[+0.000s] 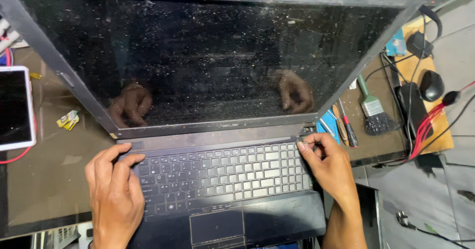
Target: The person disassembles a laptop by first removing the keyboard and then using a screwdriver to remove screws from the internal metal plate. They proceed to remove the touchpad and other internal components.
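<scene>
Open laptop [222, 130] on the desk [44, 180], dusty screen upright; left hand [111, 189] flat, unclenched on keyboard's left edge; right hand [329, 165] pinching something small at top right corner, identity unclear; possibly cracked trim if pried hard

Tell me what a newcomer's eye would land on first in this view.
The open black laptop fills the middle, its dark screen speckled with dust and mirroring both hands. The left hand rests on the keyboard's left edge, while the right hand pinches at the upper right corner near the hinge. To the right lie a paintbrush and screwdrivers; a white tablet sits at the far left.
</scene>
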